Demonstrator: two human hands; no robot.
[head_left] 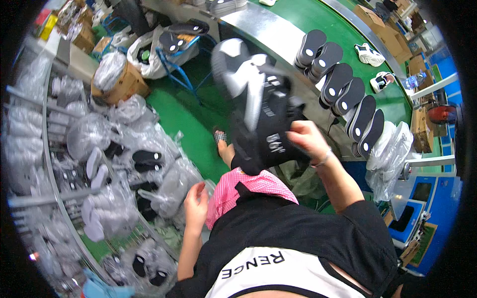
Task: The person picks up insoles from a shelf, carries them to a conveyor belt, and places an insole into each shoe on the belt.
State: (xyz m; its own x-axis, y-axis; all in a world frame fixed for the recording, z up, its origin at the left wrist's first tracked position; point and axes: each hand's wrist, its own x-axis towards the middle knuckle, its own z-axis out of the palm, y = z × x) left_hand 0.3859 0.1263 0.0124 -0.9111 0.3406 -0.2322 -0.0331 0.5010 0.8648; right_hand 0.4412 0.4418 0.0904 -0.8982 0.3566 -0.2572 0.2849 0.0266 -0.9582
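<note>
A black and white sneaker [258,109], blurred by motion, hangs in front of me at the middle of the view. My right hand [310,143] is closed on its black upper near the ankle opening. More dark shapes lie behind and beside it; whether this is a second sneaker I cannot make out. My left hand [197,203] is empty, low beside my pink checked garment [226,198], its thumb apart from the loosely bent fingers. To the left of it are clear plastic bags [174,191].
Stacks of black insoles [338,82] line the metal ledge of a green conveyor [298,15] at the right. A white sneaker [369,54] sits on the belt. A wire rack [54,184] of bagged insoles stands left. A blue-framed stool [191,82] and carton [124,84] stand farther off.
</note>
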